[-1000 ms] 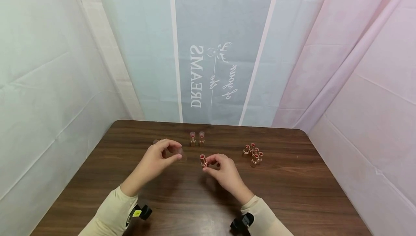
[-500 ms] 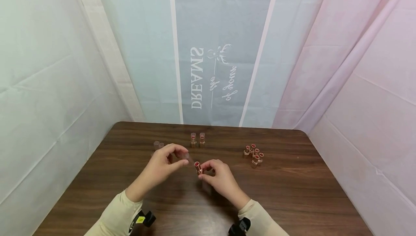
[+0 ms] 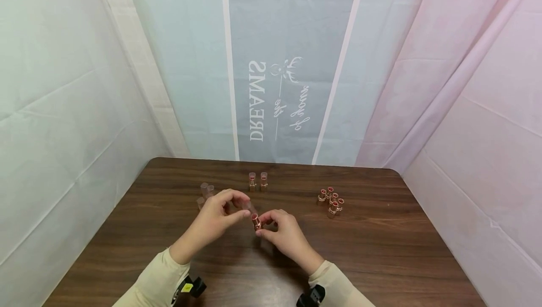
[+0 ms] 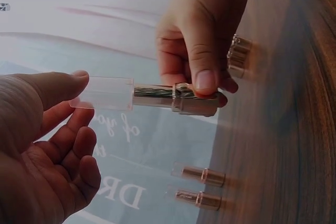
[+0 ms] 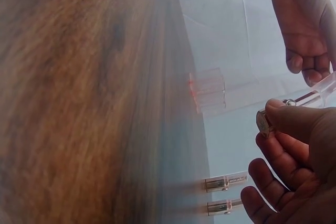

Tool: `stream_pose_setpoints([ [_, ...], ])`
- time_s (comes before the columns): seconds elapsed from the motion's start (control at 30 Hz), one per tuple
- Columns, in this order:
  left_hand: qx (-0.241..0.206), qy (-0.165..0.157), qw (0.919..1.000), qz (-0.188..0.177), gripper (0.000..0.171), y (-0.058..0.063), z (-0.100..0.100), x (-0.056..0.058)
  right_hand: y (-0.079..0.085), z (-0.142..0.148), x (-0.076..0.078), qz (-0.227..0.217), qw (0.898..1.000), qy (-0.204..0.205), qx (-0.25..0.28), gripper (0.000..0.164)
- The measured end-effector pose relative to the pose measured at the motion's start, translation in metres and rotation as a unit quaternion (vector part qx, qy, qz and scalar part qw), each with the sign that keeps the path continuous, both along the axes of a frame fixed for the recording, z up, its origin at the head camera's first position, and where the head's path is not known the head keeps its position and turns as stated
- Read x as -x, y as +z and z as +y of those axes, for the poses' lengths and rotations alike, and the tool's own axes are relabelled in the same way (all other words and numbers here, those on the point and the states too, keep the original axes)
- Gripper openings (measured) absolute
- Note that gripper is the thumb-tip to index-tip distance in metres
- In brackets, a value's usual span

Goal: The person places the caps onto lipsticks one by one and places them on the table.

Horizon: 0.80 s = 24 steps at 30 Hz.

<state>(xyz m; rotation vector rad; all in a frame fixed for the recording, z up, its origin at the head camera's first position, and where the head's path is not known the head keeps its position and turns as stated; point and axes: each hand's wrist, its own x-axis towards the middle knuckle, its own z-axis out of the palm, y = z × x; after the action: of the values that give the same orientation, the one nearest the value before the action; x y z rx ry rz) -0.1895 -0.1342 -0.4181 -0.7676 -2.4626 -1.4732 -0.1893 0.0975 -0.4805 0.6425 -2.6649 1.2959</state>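
My left hand pinches a clear lipstick cap between thumb and fingers. With thumb and fingertips, my right hand holds a rose-gold lipstick tube by its base, above the table. In the left wrist view, the cap's open end meets the tube's narrow upper part; whether it overlaps the rim, I cannot tell. Two capped lipsticks stand upright side by side beyond the hands. Several uncapped lipstick tubes stand clustered on the right.
Several loose clear caps stand left of my left hand, partly hidden by it. The dark wooden table reaches back to a printed curtain. Light cloth hangs on both sides.
The left hand has moved right with the cap, and the right hand has brought the lipstick tube left and nearer me. Cap and tube have come together; more loose caps show on the left.
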Motion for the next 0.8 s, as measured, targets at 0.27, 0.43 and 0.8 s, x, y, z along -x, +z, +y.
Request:
stream_pose_setpoints([
  [0.27, 0.006, 0.001, 1.0000, -0.004, 0.023, -0.0016, 0.0037, -0.0006, 0.0007, -0.0022, -0.0012, 0.014, 1.000, 0.003, 0.003, 0.021],
  [0.43, 0.014, 0.002, 0.9999, 0.000, 0.023, -0.0026, 0.0045, -0.0017, 0.0015, -0.0048, -0.0023, 0.010, 1.000, 0.006, 0.004, 0.020],
  [0.8, 0.031, -0.017, 0.9990, -0.026, 0.023, -0.0056, 0.0077, -0.0023, 0.0045, -0.0055, -0.0060, 0.004, 1.000, 0.011, 0.016, 0.017],
])
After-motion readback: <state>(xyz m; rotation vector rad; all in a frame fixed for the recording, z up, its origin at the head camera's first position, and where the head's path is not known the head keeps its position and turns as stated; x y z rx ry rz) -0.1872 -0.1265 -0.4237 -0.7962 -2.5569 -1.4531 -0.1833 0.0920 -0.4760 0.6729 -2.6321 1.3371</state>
